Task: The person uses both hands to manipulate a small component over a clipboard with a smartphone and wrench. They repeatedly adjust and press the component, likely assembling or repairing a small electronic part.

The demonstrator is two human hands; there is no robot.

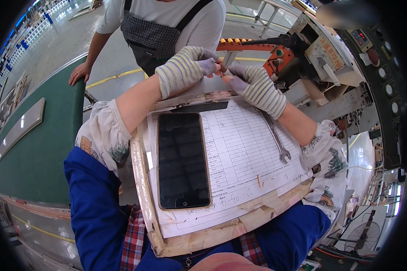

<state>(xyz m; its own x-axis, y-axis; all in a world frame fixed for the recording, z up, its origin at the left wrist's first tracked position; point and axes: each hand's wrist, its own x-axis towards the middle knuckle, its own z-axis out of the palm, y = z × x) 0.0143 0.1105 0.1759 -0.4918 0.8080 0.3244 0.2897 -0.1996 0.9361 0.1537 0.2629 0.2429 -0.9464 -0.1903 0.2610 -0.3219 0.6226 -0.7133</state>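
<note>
Both my hands wear striped fingerless gloves and meet above the far edge of a tape-edged board (pixel 230 230). The fingertips of my left hand (pixel 185 70) and my right hand (pixel 260 88) pinch together around something small and brownish, too hidden to name. On the board lie printed paper forms (pixel 239 149) with handwriting near the lower edge. A black smartphone (pixel 184 158), screen dark, rests on the papers at the left. To its right, a metal wrench (pixel 275 134) lies with its open jaw toward me, its far end under my right hand.
Across from me stands a person in a dark checked apron (pixel 153 40), one hand on a green-topped table (pixel 36 158). A pale flat strip (pixel 20 131) lies on that table. An orange machine part (pixel 276 63) and a control panel (pixel 384 86) stand at the right.
</note>
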